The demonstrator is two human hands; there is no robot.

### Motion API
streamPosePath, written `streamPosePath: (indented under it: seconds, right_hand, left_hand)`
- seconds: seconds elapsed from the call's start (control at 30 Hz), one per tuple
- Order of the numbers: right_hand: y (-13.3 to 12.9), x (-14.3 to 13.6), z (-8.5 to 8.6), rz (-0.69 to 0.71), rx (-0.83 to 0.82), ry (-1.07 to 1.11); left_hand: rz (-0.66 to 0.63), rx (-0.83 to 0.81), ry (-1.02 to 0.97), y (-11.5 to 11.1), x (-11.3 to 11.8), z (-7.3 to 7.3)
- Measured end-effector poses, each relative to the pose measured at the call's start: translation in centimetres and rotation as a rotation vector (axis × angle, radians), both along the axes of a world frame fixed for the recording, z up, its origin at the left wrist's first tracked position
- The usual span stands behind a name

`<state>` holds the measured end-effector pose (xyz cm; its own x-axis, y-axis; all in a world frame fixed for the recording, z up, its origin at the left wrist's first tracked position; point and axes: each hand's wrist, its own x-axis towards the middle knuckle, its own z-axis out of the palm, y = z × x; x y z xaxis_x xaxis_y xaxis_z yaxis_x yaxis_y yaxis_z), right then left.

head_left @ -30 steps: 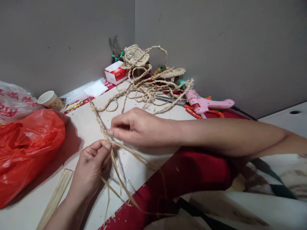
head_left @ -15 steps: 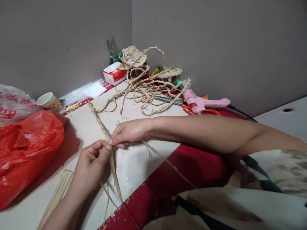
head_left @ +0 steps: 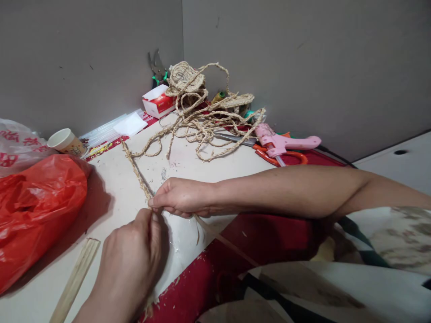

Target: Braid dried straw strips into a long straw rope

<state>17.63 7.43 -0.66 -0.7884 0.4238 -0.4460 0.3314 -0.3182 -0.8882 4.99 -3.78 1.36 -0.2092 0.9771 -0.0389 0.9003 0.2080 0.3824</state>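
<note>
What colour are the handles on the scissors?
Orange-red; the scissors' handles show in the head view, the only one.

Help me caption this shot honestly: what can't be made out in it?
All in the head view:
What the closed left hand holds, if anything: hidden by the hand itself.
The lower end of the braid: covered by the right hand.
The red bag's contents: concealed by its plastic.
The pale strip's near end: cut off by the bottom edge.
</note>
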Motion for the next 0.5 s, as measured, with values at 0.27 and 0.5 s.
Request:
streamPosePath:
  seconds: [0.27, 0.5]
  right_hand:
    - [-0.1, 0.0, 0.3, 0.010, -0.196, 0.068]
    - [0.5, 0.0, 0.9, 0.051, -0.324, 0.214]
  left_hand:
    - [-0.145, 0.046, -0.151, -1.7, 1.2, -0.1]
    - [0.256, 0.226, -0.569, 0.8, -1.0, 1.1]
